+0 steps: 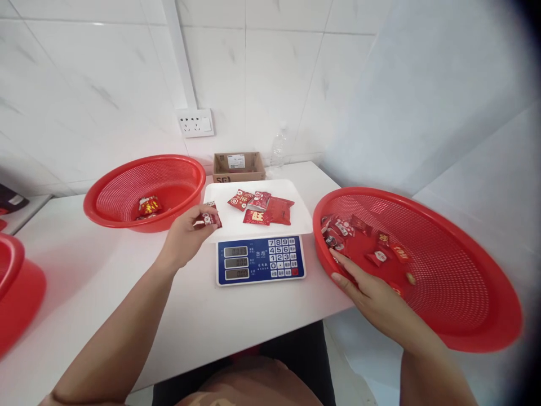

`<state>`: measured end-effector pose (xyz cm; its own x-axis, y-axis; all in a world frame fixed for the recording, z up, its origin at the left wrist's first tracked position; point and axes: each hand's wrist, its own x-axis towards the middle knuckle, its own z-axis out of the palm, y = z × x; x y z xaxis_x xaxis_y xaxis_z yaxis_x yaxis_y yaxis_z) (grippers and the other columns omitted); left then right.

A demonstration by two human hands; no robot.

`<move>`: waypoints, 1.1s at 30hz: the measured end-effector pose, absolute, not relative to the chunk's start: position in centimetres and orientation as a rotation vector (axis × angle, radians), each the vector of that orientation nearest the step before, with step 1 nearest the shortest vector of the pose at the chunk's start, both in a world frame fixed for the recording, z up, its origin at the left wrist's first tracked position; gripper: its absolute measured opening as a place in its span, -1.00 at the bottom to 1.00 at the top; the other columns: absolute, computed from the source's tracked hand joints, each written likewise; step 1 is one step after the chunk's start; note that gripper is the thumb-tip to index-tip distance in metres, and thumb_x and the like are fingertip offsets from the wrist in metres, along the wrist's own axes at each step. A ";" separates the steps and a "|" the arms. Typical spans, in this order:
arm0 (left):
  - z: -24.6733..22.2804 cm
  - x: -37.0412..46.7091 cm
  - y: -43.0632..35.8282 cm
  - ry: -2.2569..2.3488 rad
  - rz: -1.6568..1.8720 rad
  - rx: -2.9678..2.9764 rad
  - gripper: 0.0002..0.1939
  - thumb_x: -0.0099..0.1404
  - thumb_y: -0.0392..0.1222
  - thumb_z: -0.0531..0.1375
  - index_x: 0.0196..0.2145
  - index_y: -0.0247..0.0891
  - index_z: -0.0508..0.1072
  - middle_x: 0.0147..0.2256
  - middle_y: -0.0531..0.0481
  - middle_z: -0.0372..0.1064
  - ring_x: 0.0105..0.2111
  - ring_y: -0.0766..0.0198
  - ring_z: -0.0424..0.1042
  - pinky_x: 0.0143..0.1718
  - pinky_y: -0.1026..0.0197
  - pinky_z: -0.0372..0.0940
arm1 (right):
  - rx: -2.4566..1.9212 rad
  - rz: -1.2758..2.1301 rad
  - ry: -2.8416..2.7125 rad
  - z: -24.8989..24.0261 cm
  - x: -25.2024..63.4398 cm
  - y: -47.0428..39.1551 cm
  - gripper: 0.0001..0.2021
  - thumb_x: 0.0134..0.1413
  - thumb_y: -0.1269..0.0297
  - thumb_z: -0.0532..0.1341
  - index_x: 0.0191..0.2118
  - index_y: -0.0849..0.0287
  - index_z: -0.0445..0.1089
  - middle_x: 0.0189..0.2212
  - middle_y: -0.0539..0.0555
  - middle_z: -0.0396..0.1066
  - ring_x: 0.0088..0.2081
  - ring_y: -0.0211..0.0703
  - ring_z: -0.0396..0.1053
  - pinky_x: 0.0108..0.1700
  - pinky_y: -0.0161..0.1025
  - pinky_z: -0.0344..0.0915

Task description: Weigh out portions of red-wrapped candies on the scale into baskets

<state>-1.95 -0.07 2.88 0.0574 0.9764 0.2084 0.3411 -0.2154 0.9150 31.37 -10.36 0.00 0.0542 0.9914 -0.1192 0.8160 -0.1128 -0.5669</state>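
Note:
My left hand pinches a small red-and-white snack packet between thumb and fingers at the left edge of a white scale pan. Several red packets lie together on the pan. Below it is the scale's blue panel with keys and three display windows. At the near left rim of a large red basket, my right hand has its fingers stretched out, holding nothing I can see. Several red packets lie in that basket, close to the fingertips.
Another red basket stands at the back left with a few packets inside. Part of a red container shows at the left edge. Behind the scale are a cardboard box and a clear bottle, near the tiled wall.

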 end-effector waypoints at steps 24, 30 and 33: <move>0.1 -5.5 -9.0 1.153 1.081 0.770 -0.59 0.00 -0.15 0.35 -0.15 -0.10 0.42 -0.35 0.05 0.38 -0.45 0.42 0.34 -0.44 0.40 0.29 | -1.992 0.664 -1.801 -0.8 31.8 -10.3 -0.49 0.13 -0.08 0.01 0.20 -0.15 0.09 0.23 -0.09 0.07 0.24 0.02 0.00 0.21 0.06 0.04; -0.1 -5.2 -8.9 1.127 1.034 0.747 -0.72 0.04 -0.15 0.33 -0.26 -0.15 0.42 -0.37 0.03 0.41 -0.42 0.40 0.35 -0.42 0.39 0.28 | -2.008 0.647 -1.788 -0.7 31.9 -10.2 -0.47 0.12 -0.08 0.01 0.20 -0.12 0.11 0.23 -0.05 0.07 0.24 0.04 0.00 0.21 0.08 0.03; 0.3 -5.0 -8.2 1.072 0.992 0.748 -0.77 0.03 -0.16 0.33 -0.33 -0.17 0.41 -0.38 0.01 0.43 -0.34 0.28 0.42 -0.28 0.26 0.32 | -1.988 0.674 -1.788 -0.8 32.0 -10.0 -0.46 0.13 -0.08 0.01 0.21 -0.09 0.10 0.23 -0.01 0.08 0.24 0.06 0.00 0.20 0.09 0.04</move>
<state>-4.97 -8.20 0.34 0.1521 0.9217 -0.3568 -0.2839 0.3865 0.8775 32.02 -10.01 -0.81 0.0747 0.9925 -0.0969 0.8093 -0.1171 -0.5757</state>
